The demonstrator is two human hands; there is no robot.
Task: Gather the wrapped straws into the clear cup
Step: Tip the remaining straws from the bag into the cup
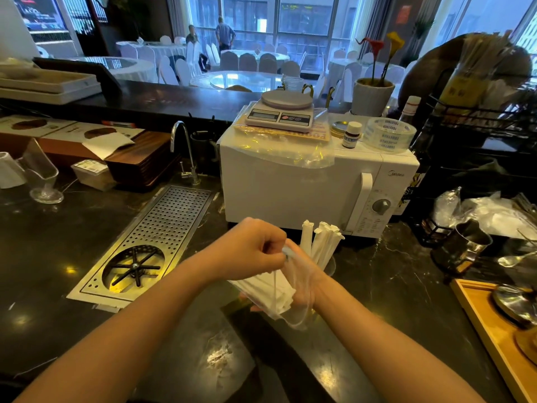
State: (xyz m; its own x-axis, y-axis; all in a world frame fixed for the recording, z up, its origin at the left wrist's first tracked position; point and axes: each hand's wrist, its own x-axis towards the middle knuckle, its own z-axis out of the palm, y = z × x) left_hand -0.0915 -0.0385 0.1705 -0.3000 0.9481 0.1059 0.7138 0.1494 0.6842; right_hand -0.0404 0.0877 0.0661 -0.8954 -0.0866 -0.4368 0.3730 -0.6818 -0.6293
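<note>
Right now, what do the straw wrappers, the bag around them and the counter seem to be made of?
Straw wrappers: matte white paper, it seems, with crimped flat ends. Bag: thin clear plastic film, wrinkled, see-through. Counter: dark polished stone, probably marble, with pale veins and glossy reflections.

Glossy dark stone-look counter [72, 242], perforated metal drain [171, 219], paper-wrapped straws [321, 242], prob. clear plastic bag [293, 312]

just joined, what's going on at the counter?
A person is at a dark marble counter, working in front of a white microwave. The right hand holds a thin clear plastic bag of white paper-wrapped straws. The left hand is closed at the bag's top, apparently pulling on the plastic. Just behind the hands, more wrapped straws already stand upright in a clear cup, mostly hidden.
</note>
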